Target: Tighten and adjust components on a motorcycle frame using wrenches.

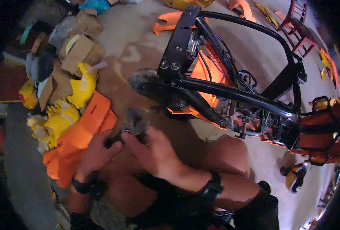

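My left hand and my right hand are together over my bent legs, fingers curled around a small dark part with a bit of shiny metal; its exact shape is blurred. Just past them stands a black vehicle frame with cables, an orange inner panel and a dark wheel low at its left. Stacked orange plastic panels lie immediately left of my hands.
Yellow plastic pieces, cardboard and bags line the left floor. Orange fairings and a red chair-like frame lie behind. An orange-and-black assembly stands at far right.
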`<state>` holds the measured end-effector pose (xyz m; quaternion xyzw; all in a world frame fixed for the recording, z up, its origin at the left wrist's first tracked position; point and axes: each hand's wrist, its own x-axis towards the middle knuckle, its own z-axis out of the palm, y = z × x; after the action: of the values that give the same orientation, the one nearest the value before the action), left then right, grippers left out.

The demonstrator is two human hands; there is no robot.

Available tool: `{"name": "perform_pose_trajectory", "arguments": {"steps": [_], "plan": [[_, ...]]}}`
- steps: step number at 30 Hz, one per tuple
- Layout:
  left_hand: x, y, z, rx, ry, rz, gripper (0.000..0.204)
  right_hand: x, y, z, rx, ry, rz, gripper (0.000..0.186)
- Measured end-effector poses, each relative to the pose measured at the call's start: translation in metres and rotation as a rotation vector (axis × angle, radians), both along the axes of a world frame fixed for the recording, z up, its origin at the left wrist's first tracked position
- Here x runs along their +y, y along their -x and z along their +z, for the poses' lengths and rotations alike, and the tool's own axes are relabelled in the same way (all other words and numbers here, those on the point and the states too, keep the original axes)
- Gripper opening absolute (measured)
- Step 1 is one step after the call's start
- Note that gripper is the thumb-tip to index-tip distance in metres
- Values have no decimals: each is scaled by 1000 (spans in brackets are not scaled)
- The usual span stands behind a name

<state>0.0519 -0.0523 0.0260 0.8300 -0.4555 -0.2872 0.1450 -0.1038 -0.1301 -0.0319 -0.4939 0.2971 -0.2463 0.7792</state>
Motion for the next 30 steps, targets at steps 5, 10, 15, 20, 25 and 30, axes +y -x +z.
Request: {"name": "perform_pose_trajectory", "arguments": {"steps": [5,10,15,20,25,30], "plan": [[-43,-10,-44,119,159,-66,25,-5,17,-2,38,147,-243,33],[-50,12,-68,514,287,-52,26,-16,31,5,-107,34,-239,30],[-42,17,-35,401,452,76,36,-6,61,38,-92,179,-268,35],[-72,23,-25,315,580,56,42,-11,118,48,-26,260,-338,35],[-47,8,-37,198,562,253,45,-3,104,16,-47,160,-166,35],[-66,24,-36,225,583,360,48,-9,107,18,-17,198,-59,35]]}}
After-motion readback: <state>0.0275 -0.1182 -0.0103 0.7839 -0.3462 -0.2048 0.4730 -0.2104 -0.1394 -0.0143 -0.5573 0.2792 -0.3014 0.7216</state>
